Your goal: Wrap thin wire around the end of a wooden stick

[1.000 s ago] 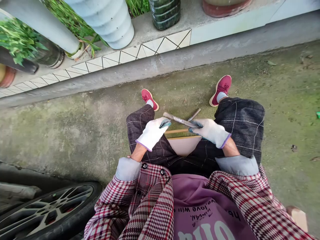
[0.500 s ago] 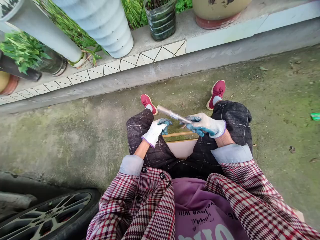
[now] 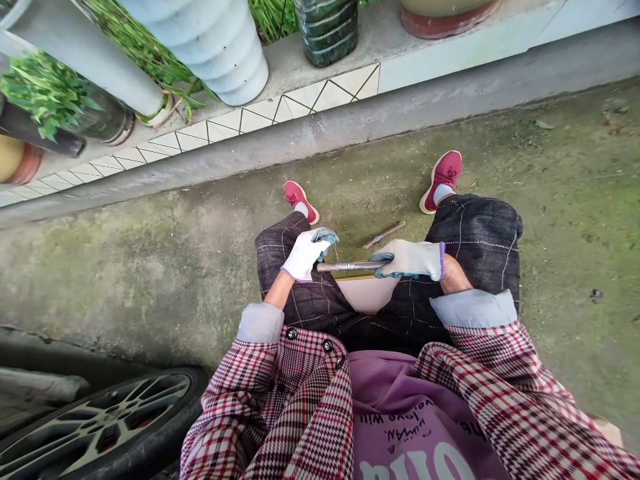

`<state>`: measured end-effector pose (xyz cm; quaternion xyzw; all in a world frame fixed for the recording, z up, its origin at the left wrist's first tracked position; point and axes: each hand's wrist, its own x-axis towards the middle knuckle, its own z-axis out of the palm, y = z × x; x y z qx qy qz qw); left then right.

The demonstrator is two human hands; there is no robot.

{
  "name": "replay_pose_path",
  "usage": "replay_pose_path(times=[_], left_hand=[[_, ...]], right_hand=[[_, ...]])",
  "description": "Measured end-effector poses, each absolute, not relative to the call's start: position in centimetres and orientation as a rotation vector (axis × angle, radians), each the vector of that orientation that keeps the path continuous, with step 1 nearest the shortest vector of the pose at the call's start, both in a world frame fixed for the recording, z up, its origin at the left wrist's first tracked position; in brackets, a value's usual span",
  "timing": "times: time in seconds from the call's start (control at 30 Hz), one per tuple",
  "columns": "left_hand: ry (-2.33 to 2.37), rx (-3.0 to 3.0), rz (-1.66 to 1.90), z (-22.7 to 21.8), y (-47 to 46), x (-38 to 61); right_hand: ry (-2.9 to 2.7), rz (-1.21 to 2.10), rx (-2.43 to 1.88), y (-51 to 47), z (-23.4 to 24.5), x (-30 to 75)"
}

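My right hand (image 3: 413,260), in a white and blue work glove, is closed around one end of a grey metal tube (image 3: 370,266). The tube lies nearly level above my lap, its free end towards the left. Shiny wire (image 3: 346,267) is wound about its middle in close turns. A thin strand rises from the coil to my gloved left hand (image 3: 307,255), whose fingertips are pinched together on it. Behind the tube, a thin stick-like piece (image 3: 385,235) with a greyish wrapped part lies on the ground between my feet.
A pale panel with a yellowish edge (image 3: 369,297) shows between my thighs. Ahead, a low tiled ledge (image 3: 295,107) bears a ribbed white pot (image 3: 215,53), a dark plastic container (image 3: 327,33) and plants. A car wheel (image 3: 107,427) stands at lower left on mossy concrete.
The tube has swung from slanting to nearly level and come lower, towards my lap. A wire strand now shows at my left hand. The piece on the ground has come into sight.
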<state>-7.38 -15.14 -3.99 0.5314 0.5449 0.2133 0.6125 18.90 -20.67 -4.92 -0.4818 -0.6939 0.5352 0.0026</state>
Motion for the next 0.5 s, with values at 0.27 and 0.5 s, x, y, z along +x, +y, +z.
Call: replay_pose_path(times=[0.27, 0.5], left_hand=[[1.327, 1.236, 0.517, -4.2, -15.4, -6.7], [1.238, 1.068, 0.501, -4.0, -15.8, -6.6]], right_hand=[[-2.082, 1.265, -2.036, -19.3, -6.5, 18.8], [-1.792, 1.275, -1.947, -19.7, -4.5, 18.5]])
